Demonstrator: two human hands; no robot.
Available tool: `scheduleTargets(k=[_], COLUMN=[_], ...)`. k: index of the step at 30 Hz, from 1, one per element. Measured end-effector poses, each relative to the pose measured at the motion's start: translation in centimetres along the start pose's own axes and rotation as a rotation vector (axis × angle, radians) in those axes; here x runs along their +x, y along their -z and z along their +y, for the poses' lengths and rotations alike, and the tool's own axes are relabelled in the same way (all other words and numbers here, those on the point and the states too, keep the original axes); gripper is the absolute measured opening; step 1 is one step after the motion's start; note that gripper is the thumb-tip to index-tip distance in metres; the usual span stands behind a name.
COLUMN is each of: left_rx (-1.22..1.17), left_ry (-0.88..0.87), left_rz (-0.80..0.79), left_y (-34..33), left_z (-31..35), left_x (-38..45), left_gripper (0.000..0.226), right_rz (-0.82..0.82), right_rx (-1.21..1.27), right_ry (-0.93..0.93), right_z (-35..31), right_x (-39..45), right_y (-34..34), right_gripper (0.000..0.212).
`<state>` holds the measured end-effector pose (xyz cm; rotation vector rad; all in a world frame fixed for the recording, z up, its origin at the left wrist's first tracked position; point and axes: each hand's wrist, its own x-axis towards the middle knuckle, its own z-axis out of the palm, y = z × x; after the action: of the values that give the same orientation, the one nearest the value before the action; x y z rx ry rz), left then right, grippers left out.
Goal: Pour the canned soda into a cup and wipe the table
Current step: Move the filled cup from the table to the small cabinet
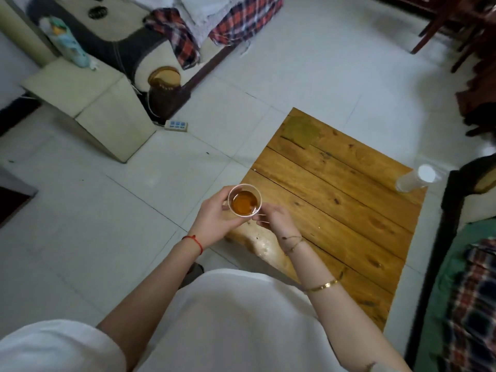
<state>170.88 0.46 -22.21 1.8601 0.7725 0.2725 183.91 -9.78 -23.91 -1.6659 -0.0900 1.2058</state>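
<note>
I see a low wooden table (346, 189) made of long planks, its top yellow-brown with dark knots and thin gaps between the boards. A dull greenish patch (300, 130) marks the far corner. At the right edge a stack of clear plastic cups (414, 179) lies on its side, its white end turned up towards me. The table stands on a floor of pale tiles (107, 210). Also on the tiles I see a beige cabinet (88, 108) to the left, and just beside it a white power strip (175, 125) with its cord.
</note>
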Motion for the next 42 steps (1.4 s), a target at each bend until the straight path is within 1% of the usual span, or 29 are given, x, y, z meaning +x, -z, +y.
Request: scheduleTargets(k=[6, 9, 16, 23, 27, 32, 42], left_rx=[-0.053, -0.072, -0.080, -0.045, -0.046, -0.053, -0.072], left_ry=[0.053, 0.094, 0.143, 0.192, 0.224, 0.231, 0.247], left_rz=[0.180, 0.245, 0.406, 0.519, 0.561, 0.600, 0.637], left_y=[7.3, 11.7, 24.9, 37.8, 42.3, 47.8, 60.5], left_z=[-3.4, -5.3, -9.8, -14.9, -16.7, -19.2, -24.0], left_x=[-1.9, -2.6, -3.9, -4.9, -4.9, -3.4, 4.1], left_gripper=[0.068, 0.067, 0.071, 0.071, 0.073, 0.069, 0.068], right_rz=[-0.157, -0.202, -0.334, -0.451, -0.494, -0.534, -0.589], right_rx=[-0.110, -0.148, -0.198, -0.235, -0.273, -0.322, -0.344], right_ry=[-0.007, -0.030, 0.009, 0.025, 0.034, 0.029, 0.032], right_z=[-1.8, -2.7, -5.2, -7.0, -8.0, -9.4, -15.0], right_x=[1.6, 2.5, 3.9, 5.6, 6.8, 9.6, 18.2], right_y=[-8.4, -13.6, -28.6, -43.4, -48.4, -54.3, -67.0], right_gripper=[0.026, 0.025, 0.029, 0.028, 0.031, 0.032, 0.030])
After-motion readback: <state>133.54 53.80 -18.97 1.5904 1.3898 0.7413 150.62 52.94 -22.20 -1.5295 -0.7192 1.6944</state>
